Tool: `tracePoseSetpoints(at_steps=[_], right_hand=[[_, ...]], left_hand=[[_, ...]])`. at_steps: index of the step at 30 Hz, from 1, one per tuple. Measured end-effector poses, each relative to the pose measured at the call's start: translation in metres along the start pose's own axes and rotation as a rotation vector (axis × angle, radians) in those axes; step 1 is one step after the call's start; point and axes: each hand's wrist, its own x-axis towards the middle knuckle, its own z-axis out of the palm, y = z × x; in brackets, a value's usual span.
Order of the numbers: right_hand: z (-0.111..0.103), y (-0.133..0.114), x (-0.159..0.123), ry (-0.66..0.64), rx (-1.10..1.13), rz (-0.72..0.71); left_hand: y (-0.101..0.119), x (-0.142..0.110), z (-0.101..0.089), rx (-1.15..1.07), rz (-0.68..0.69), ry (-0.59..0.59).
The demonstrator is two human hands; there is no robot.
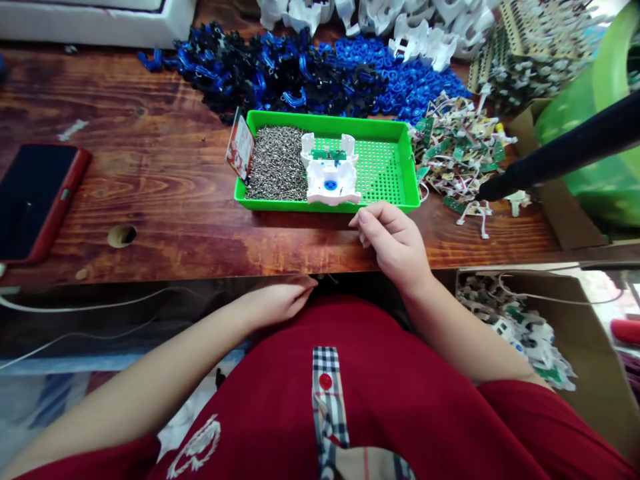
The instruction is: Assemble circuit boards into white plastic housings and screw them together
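A green tray (280, 207) stands on the wooden table near its front edge. Small metal screws (277, 160) fill its left part; the right part has a perforated floor. Across the middle rests a white plastic housing (330, 190) with a green circuit board (327, 155) and a round blue piece (331, 185). My right hand (397, 243) is just in front of the tray's right half, fingers curled together; whatever they hold, if anything, is hidden. Low at the table edge, my left hand (280, 303) has its fingers pressed together, and their inner side does not show.
Behind the tray lie heaps of blue and black plastic parts (280, 73) and white housings (425, 40). Wired circuit boards (460, 153) are piled at right, beneath a black bar (560, 147). A phone (40, 200) lies left. An open carton (575, 333) sits below right.
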Motion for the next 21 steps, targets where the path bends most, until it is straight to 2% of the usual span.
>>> tracePoseSetpoints(at_steps=[4,7,10,14,18,21], right_hand=[[0.001,0.000,-0.002,-0.013,-0.034,-0.010],[0.001,0.001,-0.002,-0.032,-0.067,-0.029],[0.000,0.002,-0.005,-0.033,-0.117,-0.068],[-0.002,0.000,-0.012,-0.037,-0.220,-0.155],[0.000,-0.003,-0.017,-0.162,-0.349,-0.275],[0.001,-0.003,-0.016,-0.198,-0.409,-0.315]], left_hand=[[-0.017,0.025,0.025,0.048,-0.108,0.041],[-0.019,0.040,0.035,0.060,-0.125,0.065],[-0.014,0.046,0.035,0.079,-0.116,0.068],[-0.007,0.036,0.028,0.108,-0.131,0.047],[-0.006,0.028,0.027,0.138,-0.141,0.061],[-0.009,0.037,0.034,0.160,-0.083,0.071]])
